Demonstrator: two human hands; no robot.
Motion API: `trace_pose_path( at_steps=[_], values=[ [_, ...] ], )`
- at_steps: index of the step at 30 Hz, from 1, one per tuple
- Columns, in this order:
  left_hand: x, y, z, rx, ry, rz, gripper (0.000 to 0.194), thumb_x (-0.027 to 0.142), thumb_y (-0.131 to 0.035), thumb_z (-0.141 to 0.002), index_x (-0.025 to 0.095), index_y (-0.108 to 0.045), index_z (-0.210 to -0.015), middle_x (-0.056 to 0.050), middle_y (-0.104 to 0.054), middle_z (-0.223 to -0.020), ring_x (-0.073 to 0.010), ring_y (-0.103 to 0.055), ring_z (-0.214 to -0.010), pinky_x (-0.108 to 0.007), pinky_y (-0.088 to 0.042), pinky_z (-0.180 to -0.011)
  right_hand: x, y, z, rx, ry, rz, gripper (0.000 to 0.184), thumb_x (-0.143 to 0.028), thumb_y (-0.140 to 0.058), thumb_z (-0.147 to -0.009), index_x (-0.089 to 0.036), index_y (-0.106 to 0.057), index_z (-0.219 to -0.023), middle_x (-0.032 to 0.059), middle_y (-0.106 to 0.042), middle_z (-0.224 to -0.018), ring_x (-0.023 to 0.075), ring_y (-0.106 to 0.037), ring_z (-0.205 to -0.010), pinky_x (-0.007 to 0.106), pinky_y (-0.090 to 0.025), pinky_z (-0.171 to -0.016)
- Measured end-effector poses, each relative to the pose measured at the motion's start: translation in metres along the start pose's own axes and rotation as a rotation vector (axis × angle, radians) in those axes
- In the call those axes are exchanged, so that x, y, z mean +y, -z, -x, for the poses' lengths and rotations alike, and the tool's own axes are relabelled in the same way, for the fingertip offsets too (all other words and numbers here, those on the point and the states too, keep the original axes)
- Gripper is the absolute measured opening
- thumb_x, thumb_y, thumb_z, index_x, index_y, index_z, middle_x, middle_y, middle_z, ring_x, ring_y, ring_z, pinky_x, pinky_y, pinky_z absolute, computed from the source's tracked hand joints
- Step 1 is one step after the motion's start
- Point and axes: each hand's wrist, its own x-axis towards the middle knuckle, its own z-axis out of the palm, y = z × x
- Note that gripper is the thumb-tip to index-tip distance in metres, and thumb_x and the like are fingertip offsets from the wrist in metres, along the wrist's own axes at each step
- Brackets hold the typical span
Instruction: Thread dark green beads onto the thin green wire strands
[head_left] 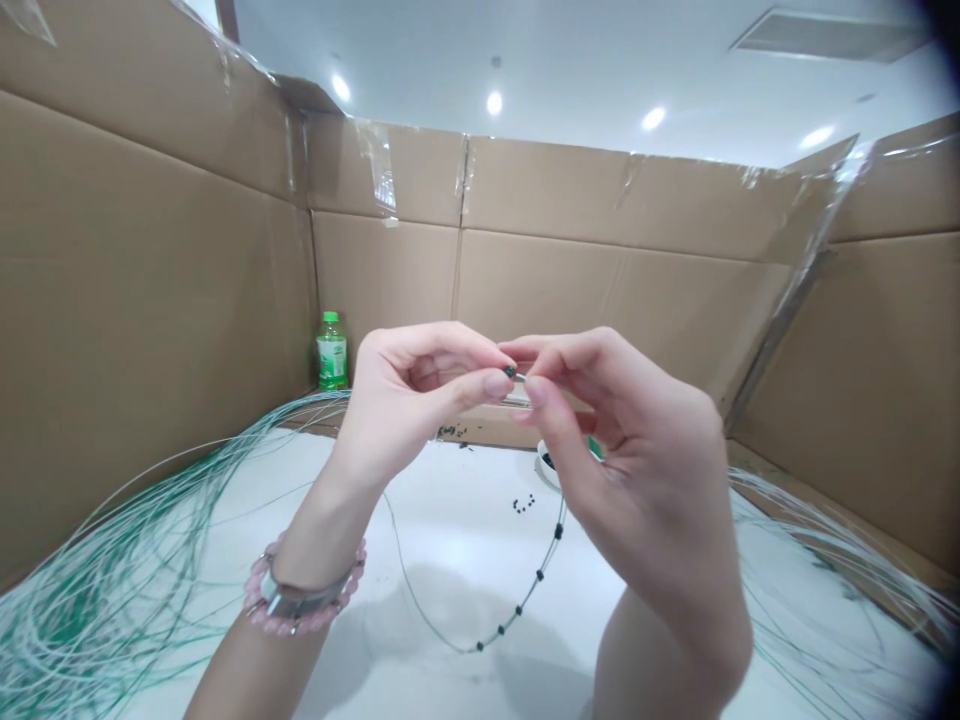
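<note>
Head view: a small dark bead [511,372] on a thin grey wire [435,625] was held above a white table [465,540], pinched in a narrow grip between the fingertips of the left hand [405,400] and the right hand [630,450]. About six further beads were threaded along the hanging wire, and about five loose ones lay on the table, near a small white dish [547,465]. A pink beaded bracelet [300,590] with a silver band was worn on the left wrist. Two tangled bundles of green-and-white wires [112,560] were spread to either side, before brown cardboard walls [150,300]. One green-capped plastic bottle [331,352] stood by the far corner, its label unreadable.
</note>
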Motion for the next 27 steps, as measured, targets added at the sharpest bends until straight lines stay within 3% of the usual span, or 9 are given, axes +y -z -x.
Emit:
trace_pose_path(
  at_steps=[12,20,27],
  values=[
    [-0.0026,-0.0031,0.0,-0.004,0.008,0.0,0.012,0.031,-0.074,-0.07,0.02,-0.069,-0.074,0.0,-0.07,-0.073,-0.0109,-0.067,-0.065,-0.018,-0.058,-0.054,0.0016,-0.0051,-0.0007,0.059,-0.007,-0.037,0.007,-0.015,-0.053,-0.087,-0.02,-0.053,-0.083,0.0007,-0.064,-0.091,0.0108,-0.063,-0.084,0.019,-0.06,-0.07],
    [-0.0057,-0.0066,-0.0006,-0.017,0.028,0.113,0.004,0.019,-0.073,-0.071,0.019,-0.07,-0.074,0.001,-0.072,-0.074,-0.0095,-0.068,-0.067,-0.014,-0.058,-0.057,0.0055,-0.0049,-0.0006,0.078,-0.008,-0.01,0.004,-0.016,-0.053,-0.087,-0.018,-0.055,-0.084,0.0016,-0.063,-0.092,0.0098,-0.064,-0.082,0.016,-0.06,-0.068],
    [-0.0065,-0.0063,-0.0008,-0.047,0.009,0.186,0.009,0.012,-0.071,-0.073,0.021,-0.072,-0.076,0.003,-0.072,-0.074,-0.0062,-0.068,-0.067,-0.01,-0.057,-0.059,0.0064,-0.0043,-0.0009,0.075,0.016,-0.01,0.005,-0.014,-0.053,-0.087,-0.017,-0.056,-0.085,0.0016,-0.064,-0.09,0.0089,-0.063,-0.081,0.014,-0.06,-0.067]
  ],
)
